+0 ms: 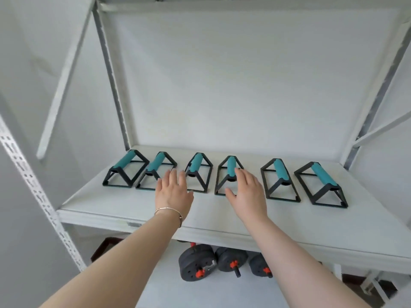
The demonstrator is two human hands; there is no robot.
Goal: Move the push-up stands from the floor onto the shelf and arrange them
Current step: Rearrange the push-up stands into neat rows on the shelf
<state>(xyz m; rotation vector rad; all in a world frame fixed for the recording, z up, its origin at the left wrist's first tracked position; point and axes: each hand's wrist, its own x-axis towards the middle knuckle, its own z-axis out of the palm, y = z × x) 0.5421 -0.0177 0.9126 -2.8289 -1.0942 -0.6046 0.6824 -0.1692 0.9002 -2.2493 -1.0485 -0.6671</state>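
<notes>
Several push-up stands with black triangular frames and teal foam grips stand in a row on the white shelf (124, 210). The leftmost stand (125, 168) is at the shelf's left end and the rightmost stand (322, 185) near its right end. My left hand (172, 188) hovers open between the second stand (156, 171) and the third stand (198, 172), fingers spread. My right hand (246, 192) is open over the front of the fourth stand (229, 172), fingers near its grip. Neither hand holds anything.
Black dumbbells with orange collars (198, 262) lie on the lower level beneath the shelf. White perforated uprights (33, 187) and grey diagonal braces (111, 72) frame the rack. A white back panel closes the shelf behind the stands. A fifth stand (279, 178) sits right of my right hand.
</notes>
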